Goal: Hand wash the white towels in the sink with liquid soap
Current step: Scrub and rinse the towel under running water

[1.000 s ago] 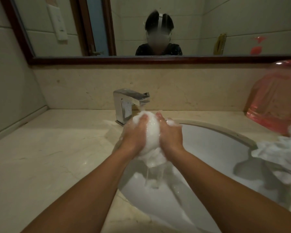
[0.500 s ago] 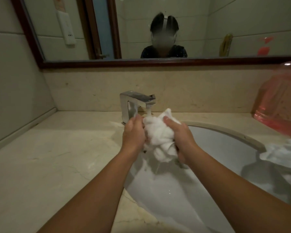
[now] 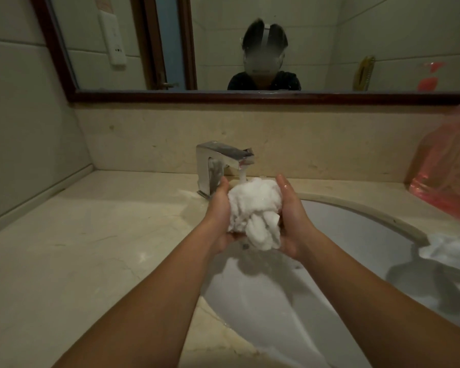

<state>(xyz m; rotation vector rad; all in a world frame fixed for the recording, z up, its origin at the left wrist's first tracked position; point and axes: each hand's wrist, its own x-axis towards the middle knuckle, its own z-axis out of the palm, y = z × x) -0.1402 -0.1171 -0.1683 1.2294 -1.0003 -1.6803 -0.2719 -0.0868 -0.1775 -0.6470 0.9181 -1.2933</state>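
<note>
Pink bag (image 3: pixel 446 181), second towel (image 3: pixel 454 251) cut by right edge (bag contents unclear); balled towel (image 3: pixel 252 205) hides palms of left hand (image 3: pixel 218 208), right hand (image 3: pixel 292 216).

1 head-worn camera looks forward and down, close over the sink (image 3: pixel 356 229), facing the mirror (image 3: pixel 398 30).
</note>
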